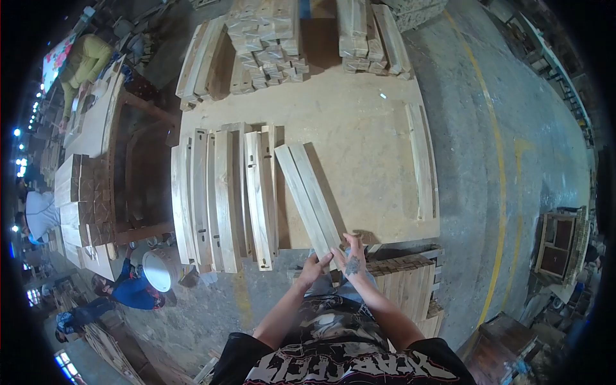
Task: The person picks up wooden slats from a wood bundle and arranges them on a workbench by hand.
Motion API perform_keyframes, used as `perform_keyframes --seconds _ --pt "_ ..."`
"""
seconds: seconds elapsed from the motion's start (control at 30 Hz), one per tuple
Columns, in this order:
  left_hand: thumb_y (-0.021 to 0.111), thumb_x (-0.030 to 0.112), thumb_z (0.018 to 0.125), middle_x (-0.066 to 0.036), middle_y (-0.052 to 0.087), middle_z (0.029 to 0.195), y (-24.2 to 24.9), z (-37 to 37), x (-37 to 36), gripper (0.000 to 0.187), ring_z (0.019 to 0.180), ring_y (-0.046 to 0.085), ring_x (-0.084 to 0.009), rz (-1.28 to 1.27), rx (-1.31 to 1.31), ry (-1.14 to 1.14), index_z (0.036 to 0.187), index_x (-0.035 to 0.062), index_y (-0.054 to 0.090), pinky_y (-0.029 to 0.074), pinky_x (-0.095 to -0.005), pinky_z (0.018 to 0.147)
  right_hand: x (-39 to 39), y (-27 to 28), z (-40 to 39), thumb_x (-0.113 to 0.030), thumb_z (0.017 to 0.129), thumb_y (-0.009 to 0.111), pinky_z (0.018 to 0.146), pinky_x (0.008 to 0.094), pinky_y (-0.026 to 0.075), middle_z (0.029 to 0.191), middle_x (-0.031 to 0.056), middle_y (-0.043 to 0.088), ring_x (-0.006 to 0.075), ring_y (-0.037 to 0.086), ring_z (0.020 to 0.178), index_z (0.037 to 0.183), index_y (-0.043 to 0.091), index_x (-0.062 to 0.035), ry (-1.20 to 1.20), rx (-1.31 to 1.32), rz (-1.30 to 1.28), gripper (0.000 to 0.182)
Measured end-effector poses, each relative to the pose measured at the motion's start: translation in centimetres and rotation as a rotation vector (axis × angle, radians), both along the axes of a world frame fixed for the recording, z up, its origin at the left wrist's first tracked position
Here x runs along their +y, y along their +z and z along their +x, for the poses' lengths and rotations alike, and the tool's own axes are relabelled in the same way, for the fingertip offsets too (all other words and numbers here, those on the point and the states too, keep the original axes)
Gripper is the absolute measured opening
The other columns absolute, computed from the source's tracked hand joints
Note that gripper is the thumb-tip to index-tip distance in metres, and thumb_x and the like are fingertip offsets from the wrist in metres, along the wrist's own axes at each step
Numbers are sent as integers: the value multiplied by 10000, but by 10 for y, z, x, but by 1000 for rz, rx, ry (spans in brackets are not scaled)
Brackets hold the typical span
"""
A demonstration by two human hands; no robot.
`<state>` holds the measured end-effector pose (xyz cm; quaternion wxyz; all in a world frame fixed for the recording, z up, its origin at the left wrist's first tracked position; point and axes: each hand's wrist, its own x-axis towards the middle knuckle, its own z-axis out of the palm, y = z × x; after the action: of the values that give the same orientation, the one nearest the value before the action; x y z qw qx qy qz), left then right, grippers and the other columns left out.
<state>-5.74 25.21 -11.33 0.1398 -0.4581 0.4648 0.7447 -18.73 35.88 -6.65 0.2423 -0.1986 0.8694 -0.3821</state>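
Wood on the head cam, and it's the only view I've got from way over here: a pair of pale slats (309,197), side by side, slanting across the near part of the table (366,147), near ends poking out past its front edge toward the person. Left hand (314,266) looks wrapped on that near end, thumb over the wood; right hand (353,256) sits against the other side, close beside it, but I can't tell how hard it's gripping. Can't tell if the far ends touch the tabletop either. My guess on handling: stiff, not fragile, fairly light each but nose-heavy held from one end like this. Bare wood shouldn't be slippery, though splinters and the two sliding past each other would bug me. I'd grab around both outer edges nearer mid-length, clear of the row of slats (224,192) on the left.
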Motion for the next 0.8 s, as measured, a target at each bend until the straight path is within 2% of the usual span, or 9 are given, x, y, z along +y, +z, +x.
perform_keyframes --seconds 0.13,0.2,0.27,0.33,0.4,0.5,0.6,0.67,0.8 --pt "674 410 913 -89 691 917 -49 18 4 528 748 627 -157 -27 133 -91 1194 -34 614 519 -331 651 -64 5 0 -426 730 845 1022 531 410 1295 242 502 438 484 1239 1502 299 -80 50 141 149 1007" --pt "641 392 906 -98 694 917 -21 10 3 515 760 636 -153 -89 77 -102 1178 -45 607 523 -343 647 -95 21 2 -492 654 881 1019 560 398 1327 246 453 447 470 1238 1565 152 -105 78 114 276 1229" --pt "671 422 896 -107 705 950 -62 17 15 543 791 656 -168 -145 31 -143 1171 -42 607 534 -358 675 -108 16 1 -399 630 902 993 544 416 1266 231 486 415 491 1192 1561 168 -107 101 244 379 1221" --pt "710 439 870 -124 712 989 -17 9 8 578 850 675 -208 -262 132 -67 1180 -37 606 546 -361 742 -108 9 -5 -331 618 906 1065 515 387 1334 269 480 430 464 1254 1567 156 -93 127 205 367 1232" --pt "751 466 845 -148 692 1126 15 -2 -3 693 982 661 -231 -80 37 -124 1302 -18 558 536 -368 850 -88 -17 -14 -306 615 908 1138 478 343 1482 287 389 426 407 1358 1587 135 -83 129 200 99 1262" --pt "733 482 876 -182 621 1264 4 -14 18 820 1129 612 -250 -294 331 9 1449 -11 416 500 -380 965 -69 10 -28 -205 718 846 1180 423 297 1578 248 305 363 360 1428 1597 117 -50 91 -292 -111 1152" --pt "696 542 902 -156 545 1387 116 -18 -9 894 1230 549 -228 -196 300 -101 1509 -7 337 451 -362 1035 -50 24 -39 -122 802 770 1175 393 296 1575 213 325 314 377 1418 1593 133 -22 48 -543 -289 1021" --pt "701 578 883 -178 550 1376 72 -16 10 934 1237 547 -236 -44 369 114 1521 8 329 441 -352 1043 -49 65 -33 -85 846 721 1165 376 305 1563 195 345 290 391 1405 1589 144 -7 -43 -743 -353 944" --pt "598 457 1002 -150 489 1450 124 -9 4 771 1304 468 -198 -110 490 278 1548 8 292 372 -304 1090 -56 90 -23 -104 877 685 1155 367 307 1553 182 353 287 402 1389 1588 163 -6 86 -693 -531 888"
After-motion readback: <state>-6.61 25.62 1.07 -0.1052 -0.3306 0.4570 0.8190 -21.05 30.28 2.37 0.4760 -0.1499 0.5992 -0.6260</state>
